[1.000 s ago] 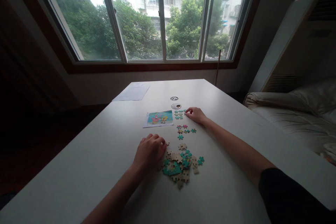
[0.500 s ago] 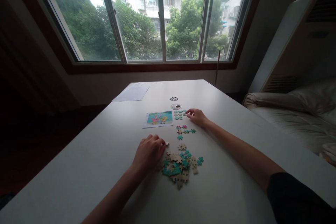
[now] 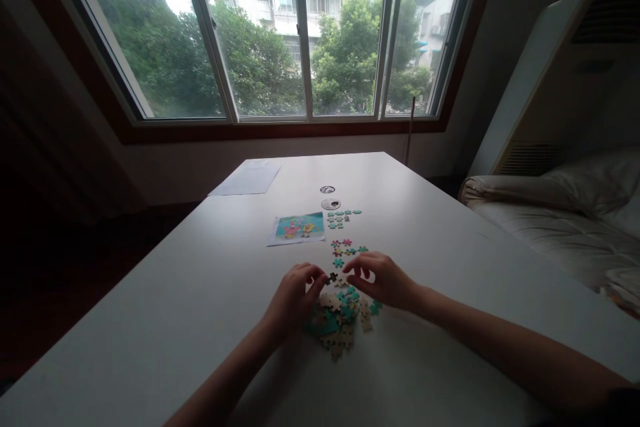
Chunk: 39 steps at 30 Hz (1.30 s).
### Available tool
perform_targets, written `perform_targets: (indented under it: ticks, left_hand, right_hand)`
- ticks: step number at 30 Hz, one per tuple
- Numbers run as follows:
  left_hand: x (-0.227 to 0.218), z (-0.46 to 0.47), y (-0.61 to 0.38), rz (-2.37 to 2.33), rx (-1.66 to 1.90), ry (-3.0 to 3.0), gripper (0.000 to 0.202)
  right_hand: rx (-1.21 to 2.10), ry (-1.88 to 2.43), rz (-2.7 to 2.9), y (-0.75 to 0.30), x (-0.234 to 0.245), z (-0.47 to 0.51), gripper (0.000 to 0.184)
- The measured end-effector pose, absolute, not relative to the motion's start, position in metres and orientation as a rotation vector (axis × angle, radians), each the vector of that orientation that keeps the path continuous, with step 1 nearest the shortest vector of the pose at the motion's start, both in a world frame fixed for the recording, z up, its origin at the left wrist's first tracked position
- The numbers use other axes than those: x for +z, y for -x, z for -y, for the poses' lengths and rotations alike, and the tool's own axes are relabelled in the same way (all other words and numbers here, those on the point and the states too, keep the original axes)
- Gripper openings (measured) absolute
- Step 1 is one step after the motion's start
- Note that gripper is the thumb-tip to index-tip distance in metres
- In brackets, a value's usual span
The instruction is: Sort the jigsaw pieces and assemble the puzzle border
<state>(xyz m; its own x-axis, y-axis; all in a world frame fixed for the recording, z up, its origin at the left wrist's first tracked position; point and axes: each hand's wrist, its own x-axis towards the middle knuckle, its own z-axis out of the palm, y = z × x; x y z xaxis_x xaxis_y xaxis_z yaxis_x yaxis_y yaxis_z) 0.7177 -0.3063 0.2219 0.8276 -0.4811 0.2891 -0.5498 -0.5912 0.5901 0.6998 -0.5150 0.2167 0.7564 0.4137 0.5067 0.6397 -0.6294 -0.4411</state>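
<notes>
Pinched between the thumb and fingers of my left hand (image 3: 299, 290) is a dark-looking jigsaw puzzle piece (image 3: 333, 277). My right hand (image 3: 379, 278) hovers just to the right of it, fingers curved and apart, nothing visible in them. Below both hands lies a heap of loose jigsaw pieces (image 3: 337, 323), some turquoise side up, others bare cardboard. Further up sit small groups of sorted pieces: one mixed pink, yellow and turquoise group (image 3: 347, 251) and rows of turquoise pieces (image 3: 340, 219). A picture card (image 3: 300, 227) with cartoon figures lies left of those rows.
Two round flat items (image 3: 331, 204) lie beyond the rows on the white table (image 3: 200, 293). A sheet of paper (image 3: 245, 179) rests at the far left corner. A window stands past the far edge, and a pale padded seat (image 3: 540, 207) is to the right.
My right hand has come back from the turquoise rows towards my left hand, and the top row has one more piece. My left hand has moved slightly right, holding the puzzle piece out.
</notes>
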Motion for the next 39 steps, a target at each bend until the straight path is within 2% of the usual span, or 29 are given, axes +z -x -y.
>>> perform_targets:
  ticks: [13, 26, 35, 39]
  left_hand:
    - [0.229, 0.314, -0.706, 0.788, 0.099, -2.228, 0.023]
    - [0.216, 0.301, -0.722, 0.848, 0.324, -2.492, 0.022]
    - [0.212, 0.302, -0.723, 0.870, 0.341, -2.565, 0.020]
    - [0.213, 0.302, -0.724, 0.871, 0.358, -2.566, 0.020]
  right_hand:
    - [-0.713, 2.373, 0.945, -0.693, 0.219, 0.512, 0.011]
    - [-0.905, 2.325, 0.545, -0.731, 0.215, 0.571, 0.012]
    - [-0.918, 2.362, 0.575, -0.730, 0.217, 0.571, 0.011]
    - [-0.797, 2.461, 0.610, -0.734, 0.222, 0.584, 0.012]
